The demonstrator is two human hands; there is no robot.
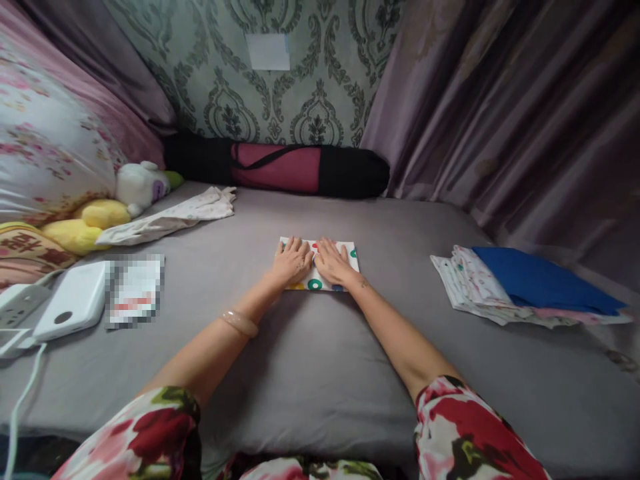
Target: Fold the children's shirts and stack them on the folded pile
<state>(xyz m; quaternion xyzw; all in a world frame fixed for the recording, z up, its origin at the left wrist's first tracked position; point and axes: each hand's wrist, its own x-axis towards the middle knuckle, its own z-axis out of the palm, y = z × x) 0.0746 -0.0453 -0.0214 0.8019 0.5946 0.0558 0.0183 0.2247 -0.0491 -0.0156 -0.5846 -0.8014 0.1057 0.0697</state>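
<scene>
A folded white cloth (326, 285) with coloured ring prints lies flat on the grey bed sheet in front of me. My left hand (293, 260) presses on its left half, fingers stretched out and pointing away from me. On the right half rests my right hand (334, 261), also flat with fingers extended. The two hands are side by side, thumbs close together, and cover much of the cloth. A pale bangle (239, 323) circles my left forearm.
Folded clothes (480, 283) with a blue piece (545, 277) on top lie at right. At left are a patterned garment (170, 217), plush toys (143, 188), a white power bank (75, 300), a power strip (23, 303) and a blurred packet (135, 291). A black-and-maroon bag (277, 167) lies along the wall.
</scene>
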